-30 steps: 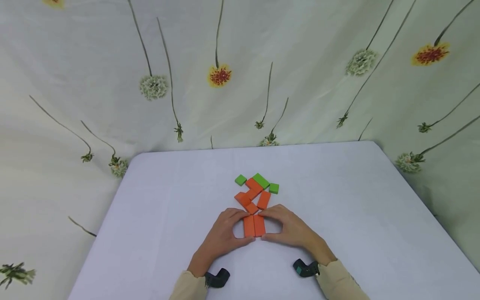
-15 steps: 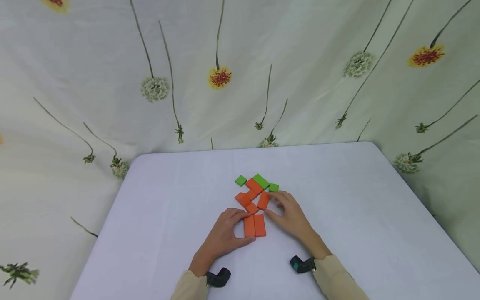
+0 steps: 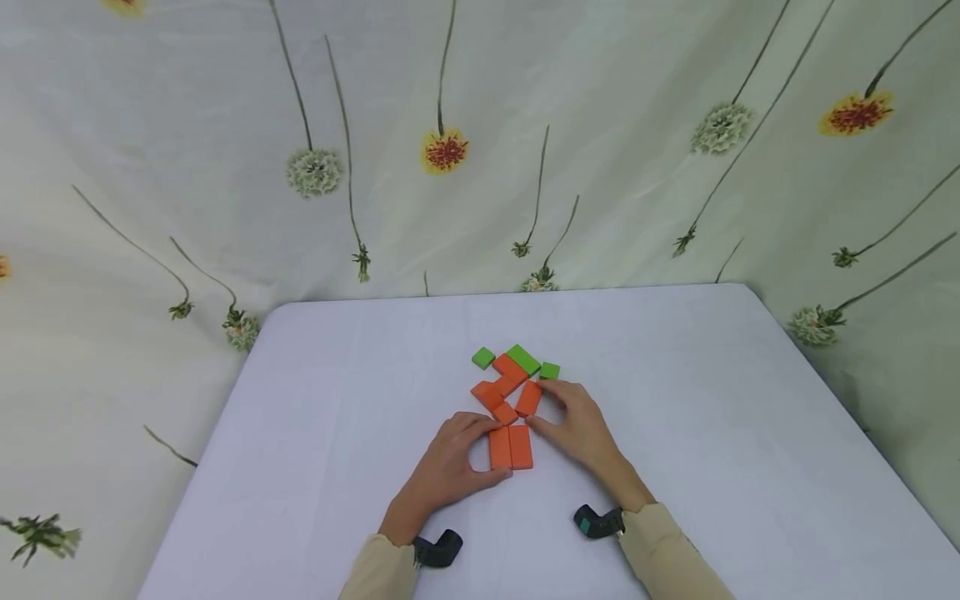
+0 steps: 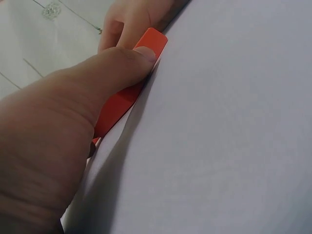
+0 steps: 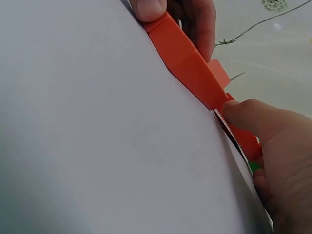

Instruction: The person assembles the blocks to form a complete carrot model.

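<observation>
Fabric (image 3: 217,150) printed with stemmed flowers is hanging behind the white table (image 3: 337,375). At left, the left hand (image 3: 448,467) is gripping the left near block (image 3: 499,450), an orange piece, with thumb and fingers standing part-way apart at its two ends. The left wrist view is showing what the head view is barely resolving: the thumb lying against an orange face, with fingers of the right hand (image 3: 582,423) appearing beyond it. The block is lying flat on the table, its long axis pointing away from the person. Farther back, a small green block (image 3: 483,358) is lying beside an angled orange cluster (image 3: 511,367). To the right, the right near block (image 3: 521,447) is running parallel to its neighbour, their long sides touching. Behind, a longer green block (image 3: 523,360) is slanting along the cluster's far edge. Next, the right hand is holding the slanted block (image 3: 528,399), also orange, thumb at its near end and fingers at its far end, moderately spread; its long axis is pointing away and leaning rightward. The right wrist view is adding the right thumb's contact with orange and a sliver of green. Another green block (image 3: 550,371) is lying just beyond the fingertips.
</observation>
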